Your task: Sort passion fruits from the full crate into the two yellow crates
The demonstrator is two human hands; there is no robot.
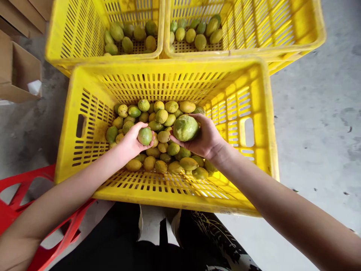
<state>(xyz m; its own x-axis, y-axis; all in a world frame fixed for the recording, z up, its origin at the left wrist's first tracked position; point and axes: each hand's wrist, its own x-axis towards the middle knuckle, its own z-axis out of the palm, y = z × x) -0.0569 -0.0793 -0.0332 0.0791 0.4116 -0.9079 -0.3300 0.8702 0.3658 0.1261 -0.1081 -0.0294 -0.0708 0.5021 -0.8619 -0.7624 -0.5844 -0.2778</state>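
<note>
My left hand (134, 140) is closed round a small round green lemon (144, 136). In my right hand (205, 137) lies a larger green lemon (186, 128) with a bumpy, pale-streaked skin, the thumb over its top and fingers beneath. Both hands are held above the near yellow crate (169, 77). Yellow and green lemons, such as a yellow one (188, 163), cover part of the crate's floor below them. My hands and forearms hide some of the fruit.
Beyond stand two more yellow crates, the left one (73, 22) and the right one (270, 22), each holding several green-yellow lemons. Cardboard boxes (24, 67) sit at the far left. A red plastic chair or stool (75, 222) is at the lower left, close to the near crate.
</note>
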